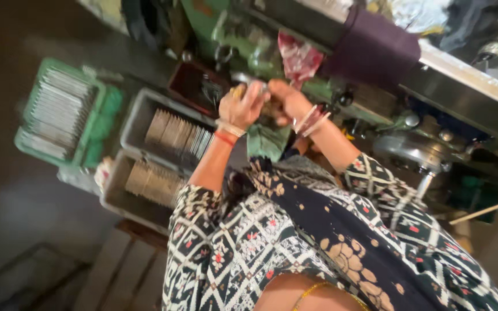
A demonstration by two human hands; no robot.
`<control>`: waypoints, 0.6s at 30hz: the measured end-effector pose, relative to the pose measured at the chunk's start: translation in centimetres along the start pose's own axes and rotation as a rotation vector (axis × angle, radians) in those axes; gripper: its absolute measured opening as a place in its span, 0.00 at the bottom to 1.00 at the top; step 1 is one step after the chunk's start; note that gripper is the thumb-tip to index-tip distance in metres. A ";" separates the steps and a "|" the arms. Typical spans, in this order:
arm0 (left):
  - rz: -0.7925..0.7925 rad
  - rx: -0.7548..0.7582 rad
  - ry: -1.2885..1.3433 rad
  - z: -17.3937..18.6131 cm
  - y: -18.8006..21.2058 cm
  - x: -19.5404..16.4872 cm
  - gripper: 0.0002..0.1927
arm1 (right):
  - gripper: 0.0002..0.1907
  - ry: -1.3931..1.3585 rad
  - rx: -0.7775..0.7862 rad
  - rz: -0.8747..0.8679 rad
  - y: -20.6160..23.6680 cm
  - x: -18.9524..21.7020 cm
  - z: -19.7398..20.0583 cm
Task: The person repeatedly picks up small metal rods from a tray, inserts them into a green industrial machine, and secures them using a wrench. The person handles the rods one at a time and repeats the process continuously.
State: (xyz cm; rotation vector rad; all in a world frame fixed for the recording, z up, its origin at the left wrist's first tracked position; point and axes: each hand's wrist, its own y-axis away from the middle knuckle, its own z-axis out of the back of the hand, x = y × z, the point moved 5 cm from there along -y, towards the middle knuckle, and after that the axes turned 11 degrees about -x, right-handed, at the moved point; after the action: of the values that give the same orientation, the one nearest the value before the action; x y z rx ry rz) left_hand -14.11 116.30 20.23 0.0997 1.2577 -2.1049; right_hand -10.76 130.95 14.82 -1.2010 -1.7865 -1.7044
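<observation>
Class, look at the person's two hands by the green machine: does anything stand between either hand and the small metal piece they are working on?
Nothing visible does. The left hand and right hand meet directly at the small shiny metal piece, in front of the green metal machine. The grey trays of stacked flat parts lie off to the side.

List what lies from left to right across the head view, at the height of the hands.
Green crate of metal pieces → grey tray of stacked parts → left hand → right hand → dark purple cloth.
</observation>
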 end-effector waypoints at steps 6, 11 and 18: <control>-0.114 -0.067 0.032 0.8 -3.0 -2.1 0.22 | 0.22 -0.252 0.209 -0.199 1.2 -3.4 1.7; -0.247 0.087 0.120 -0.3 -4.0 -7.5 0.15 | 0.32 0.061 0.335 -0.378 4.1 -6.3 5.2; -0.323 0.326 0.256 -3.3 -4.2 -11.5 0.20 | 0.30 -0.338 -0.011 -0.307 3.0 -11.1 11.3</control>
State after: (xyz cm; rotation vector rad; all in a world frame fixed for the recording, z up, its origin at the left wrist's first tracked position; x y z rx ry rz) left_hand -8.62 126.12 26.08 0.3384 1.1183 -2.6343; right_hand 0.83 137.86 5.96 -1.3395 -2.2655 -1.7534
